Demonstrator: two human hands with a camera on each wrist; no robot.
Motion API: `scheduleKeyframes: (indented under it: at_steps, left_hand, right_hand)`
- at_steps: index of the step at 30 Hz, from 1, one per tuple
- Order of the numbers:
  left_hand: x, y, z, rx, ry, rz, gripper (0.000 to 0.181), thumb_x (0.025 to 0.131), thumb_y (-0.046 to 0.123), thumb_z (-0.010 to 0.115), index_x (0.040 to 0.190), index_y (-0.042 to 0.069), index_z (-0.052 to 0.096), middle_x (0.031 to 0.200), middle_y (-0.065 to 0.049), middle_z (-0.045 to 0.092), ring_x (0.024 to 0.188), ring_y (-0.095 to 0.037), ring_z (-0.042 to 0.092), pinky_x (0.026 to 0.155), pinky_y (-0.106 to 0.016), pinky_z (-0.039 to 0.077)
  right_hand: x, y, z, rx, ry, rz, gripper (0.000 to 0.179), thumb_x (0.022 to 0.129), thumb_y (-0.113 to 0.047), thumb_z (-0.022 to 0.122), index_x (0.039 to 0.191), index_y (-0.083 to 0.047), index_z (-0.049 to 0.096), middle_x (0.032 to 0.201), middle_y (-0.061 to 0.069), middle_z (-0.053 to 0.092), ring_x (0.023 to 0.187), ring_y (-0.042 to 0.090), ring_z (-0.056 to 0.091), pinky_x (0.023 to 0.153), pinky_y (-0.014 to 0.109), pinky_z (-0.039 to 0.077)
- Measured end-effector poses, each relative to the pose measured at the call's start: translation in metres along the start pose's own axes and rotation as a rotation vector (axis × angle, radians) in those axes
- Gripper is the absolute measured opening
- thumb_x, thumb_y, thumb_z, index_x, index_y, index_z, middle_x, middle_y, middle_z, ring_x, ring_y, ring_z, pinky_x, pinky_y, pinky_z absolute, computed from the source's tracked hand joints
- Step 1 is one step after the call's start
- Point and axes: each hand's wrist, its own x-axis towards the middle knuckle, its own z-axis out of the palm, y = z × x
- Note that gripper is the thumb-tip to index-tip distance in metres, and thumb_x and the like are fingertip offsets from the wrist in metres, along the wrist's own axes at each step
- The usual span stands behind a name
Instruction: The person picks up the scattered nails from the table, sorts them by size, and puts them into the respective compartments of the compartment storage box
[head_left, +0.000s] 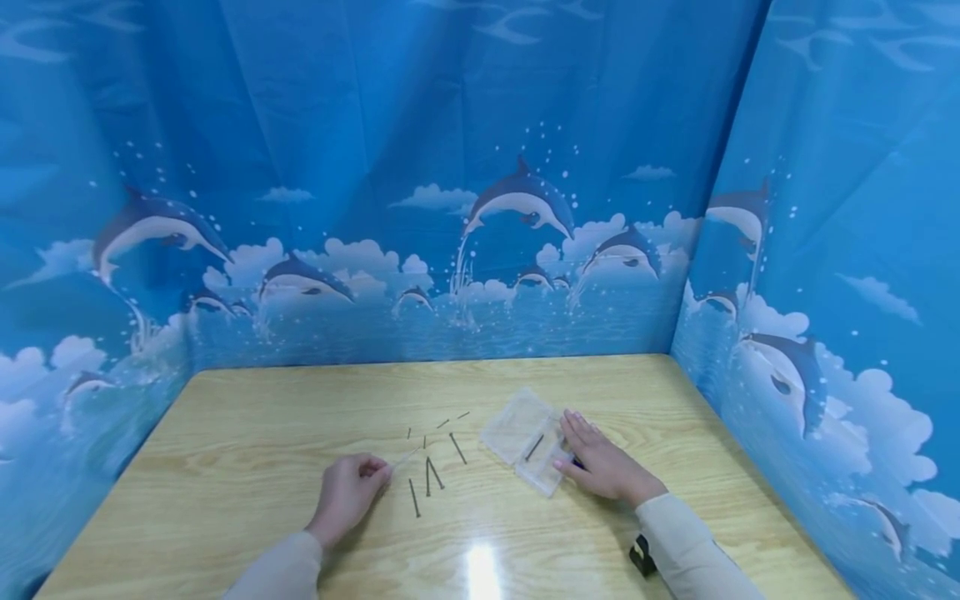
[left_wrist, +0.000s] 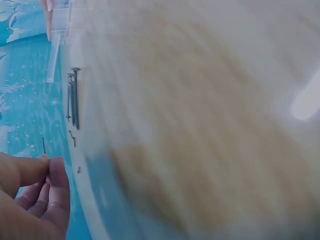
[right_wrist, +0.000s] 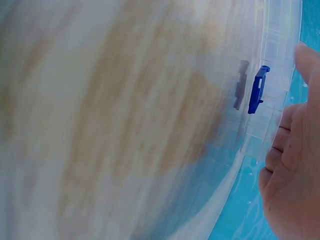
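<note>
My left hand [head_left: 351,493] pinches a thin nail [left_wrist: 43,145] between thumb and forefinger, its free end pointing away from the fingertips. To the right of that hand, several long nails [head_left: 415,497] and several smaller nails [head_left: 443,423] lie scattered on the table. A clear plastic box [head_left: 538,482] stands with its lid [head_left: 513,423] laid back, and one long nail [head_left: 534,447] is inside. Along the box's right side rests my right hand [head_left: 606,467], fingers extended and thumb at the near part of the rim. A blue latch [right_wrist: 258,90] sits on the box's front wall.
The wood-grain table [head_left: 247,433] is bordered by a blue dolphin-print curtain [head_left: 360,167] at the back and sides. A small black object [head_left: 642,557] lies beside the right forearm. Light glares off the table's near middle.
</note>
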Motion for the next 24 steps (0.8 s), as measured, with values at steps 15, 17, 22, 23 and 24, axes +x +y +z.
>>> scheduleKeyframes:
  at_steps: [15, 17, 22, 23, 24]
  left_hand:
    - [0.004, 0.038, 0.031, -0.133, -0.094, 0.048, 0.005, 0.084, 0.009, 0.071, 0.086, 0.006, 0.069, 0.075, -0.002, 0.067, 0.065, -0.012, 0.063, 0.058, -0.022, 0.054]
    - [0.004, 0.043, 0.036, -0.153, -0.119, 0.046, 0.004, 0.085, 0.010, 0.070, 0.087, 0.007, 0.069, 0.076, -0.002, 0.067, 0.067, -0.014, 0.064, 0.059, -0.023, 0.054]
    - [0.006, 0.055, 0.051, -0.208, -0.164, 0.085, 0.004, 0.086, 0.011, 0.070, 0.087, 0.007, 0.069, 0.078, -0.003, 0.069, 0.068, -0.013, 0.065, 0.060, -0.024, 0.055]
    - [0.006, 0.057, 0.055, -0.218, -0.174, 0.099, 0.004, 0.086, 0.011, 0.070, 0.086, 0.007, 0.069, 0.078, -0.003, 0.069, 0.068, -0.013, 0.065, 0.060, -0.025, 0.055]
    - [0.006, 0.059, 0.058, -0.224, -0.181, 0.109, 0.004, 0.086, 0.011, 0.070, 0.086, 0.007, 0.069, 0.078, -0.003, 0.069, 0.068, -0.012, 0.064, 0.060, -0.025, 0.055]
  right_hand:
    - [0.001, 0.002, 0.002, -0.008, -0.010, 0.010, 0.078, 0.099, -0.052, 0.039, 0.149, 0.003, 0.016, 0.157, 0.020, 0.013, 0.145, 0.035, 0.013, 0.117, 0.050, 0.018]
    - [0.001, 0.002, 0.002, -0.009, -0.013, 0.013, 0.078, 0.099, -0.053, 0.038, 0.150, 0.002, 0.016, 0.158, 0.020, 0.013, 0.145, 0.034, 0.013, 0.117, 0.049, 0.017]
    - [0.002, 0.002, 0.002, 0.001, -0.009, 0.008, 0.078, 0.099, -0.052, 0.039, 0.150, 0.002, 0.016, 0.158, 0.020, 0.013, 0.145, 0.035, 0.013, 0.117, 0.050, 0.017]
    - [0.002, 0.003, 0.002, 0.001, -0.008, 0.005, 0.078, 0.099, -0.052, 0.039, 0.150, 0.003, 0.016, 0.158, 0.020, 0.013, 0.145, 0.035, 0.013, 0.117, 0.050, 0.017]
    - [0.002, 0.003, 0.002, -0.001, -0.006, 0.004, 0.078, 0.099, -0.052, 0.039, 0.150, 0.003, 0.016, 0.158, 0.020, 0.013, 0.145, 0.035, 0.013, 0.117, 0.050, 0.017]
